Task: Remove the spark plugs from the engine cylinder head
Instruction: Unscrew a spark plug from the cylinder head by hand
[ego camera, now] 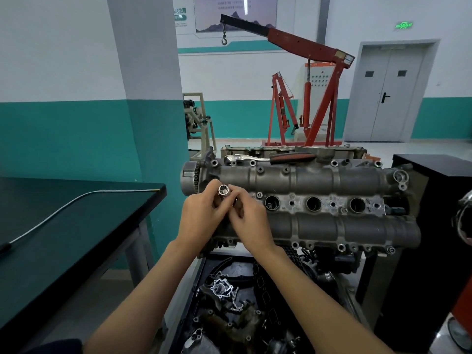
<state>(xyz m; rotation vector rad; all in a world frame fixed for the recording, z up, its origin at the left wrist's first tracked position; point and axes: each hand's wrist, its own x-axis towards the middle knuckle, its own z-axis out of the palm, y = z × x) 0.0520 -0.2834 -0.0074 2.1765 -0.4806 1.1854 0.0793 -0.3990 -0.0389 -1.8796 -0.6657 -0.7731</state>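
Hands, left hand (201, 215) and right hand (251, 223), pinch socket (223, 190) above cylinder head (319, 180).

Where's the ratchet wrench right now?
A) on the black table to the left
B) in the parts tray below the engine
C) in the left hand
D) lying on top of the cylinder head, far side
D: the ratchet wrench lies unheld along the far top edge of the cylinder head, while the left hand and right hand together hold a socket near the head's left end.
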